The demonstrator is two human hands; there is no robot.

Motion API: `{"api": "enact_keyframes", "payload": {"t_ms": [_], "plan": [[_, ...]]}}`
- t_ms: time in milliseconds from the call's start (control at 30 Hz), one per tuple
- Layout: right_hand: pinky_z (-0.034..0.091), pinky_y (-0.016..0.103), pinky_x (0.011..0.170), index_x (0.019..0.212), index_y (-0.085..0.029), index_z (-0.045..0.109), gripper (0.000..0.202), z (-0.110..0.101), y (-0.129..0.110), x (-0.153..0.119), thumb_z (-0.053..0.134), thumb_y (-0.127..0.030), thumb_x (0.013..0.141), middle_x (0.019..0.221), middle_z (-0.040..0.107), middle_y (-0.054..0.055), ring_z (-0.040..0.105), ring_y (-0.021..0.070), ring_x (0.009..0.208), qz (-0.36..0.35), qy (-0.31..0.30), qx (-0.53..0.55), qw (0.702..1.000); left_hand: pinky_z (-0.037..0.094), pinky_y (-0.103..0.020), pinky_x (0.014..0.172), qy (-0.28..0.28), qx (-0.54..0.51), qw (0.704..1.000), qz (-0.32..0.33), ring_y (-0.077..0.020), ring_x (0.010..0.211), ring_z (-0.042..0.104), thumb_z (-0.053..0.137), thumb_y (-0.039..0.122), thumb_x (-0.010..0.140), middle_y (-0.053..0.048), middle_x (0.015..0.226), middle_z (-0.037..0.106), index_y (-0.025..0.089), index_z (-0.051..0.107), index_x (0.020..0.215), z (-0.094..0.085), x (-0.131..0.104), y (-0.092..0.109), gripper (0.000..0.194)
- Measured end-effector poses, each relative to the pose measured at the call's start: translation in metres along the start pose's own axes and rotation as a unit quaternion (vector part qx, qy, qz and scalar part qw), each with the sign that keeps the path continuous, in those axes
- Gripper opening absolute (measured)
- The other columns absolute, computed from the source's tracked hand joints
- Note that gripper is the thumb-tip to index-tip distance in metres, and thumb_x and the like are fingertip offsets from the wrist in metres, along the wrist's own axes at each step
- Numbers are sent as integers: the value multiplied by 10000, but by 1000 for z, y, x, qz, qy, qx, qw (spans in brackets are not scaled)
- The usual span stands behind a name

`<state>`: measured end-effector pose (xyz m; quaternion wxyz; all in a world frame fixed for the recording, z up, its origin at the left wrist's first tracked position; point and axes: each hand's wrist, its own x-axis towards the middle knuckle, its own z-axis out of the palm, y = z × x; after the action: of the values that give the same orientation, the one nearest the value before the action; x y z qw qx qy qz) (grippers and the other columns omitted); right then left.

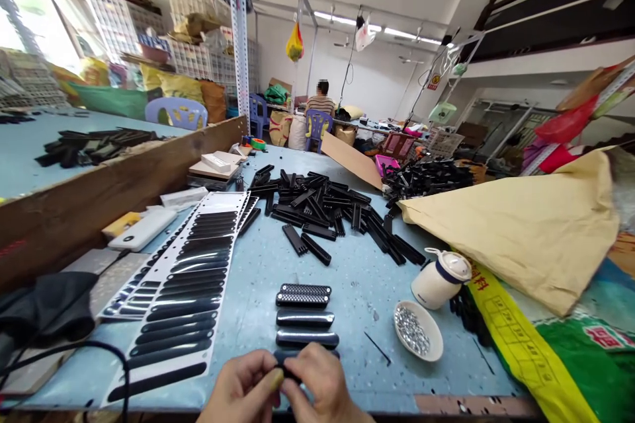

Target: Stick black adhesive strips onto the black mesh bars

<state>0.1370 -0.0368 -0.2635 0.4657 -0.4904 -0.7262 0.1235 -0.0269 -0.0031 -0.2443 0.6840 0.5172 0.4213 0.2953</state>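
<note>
Black piece between fingers of left hand and right hand.

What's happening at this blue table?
The person's left hand and right hand pinch a small dark piece, mostly hidden by them. Just beyond, dark narrow pieces lie in a row. A white sheet of black strips lies to the left, a heap of black pieces farther back, and a white bowl of small silvery parts to the right, beside a lidded mug.
</note>
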Motion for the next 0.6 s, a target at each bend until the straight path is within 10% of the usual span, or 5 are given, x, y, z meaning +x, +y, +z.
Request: {"api": "enact_keyframes", "payload": {"t_ms": [367,600], "plan": [[547,320,613,1068,-187,653,247,-39,48,8,594,-120,837,818,676,83,648,215,694,-30,24,-31,999,283,-127,336,6,-183,982,-55,-53,309,491,764,457,715,-22,521,651,136,585,637,-10,47,20,376],[514,306,637,948,-180,663,139,-58,55,31,543,-151,884,767,653,61,630,197,690,31,40,-46,998,362,-216,371,137,108,984,-18,-140,381,562,690,596,649,-27,551,663,137,700,727,-40,74,21,466]]}}
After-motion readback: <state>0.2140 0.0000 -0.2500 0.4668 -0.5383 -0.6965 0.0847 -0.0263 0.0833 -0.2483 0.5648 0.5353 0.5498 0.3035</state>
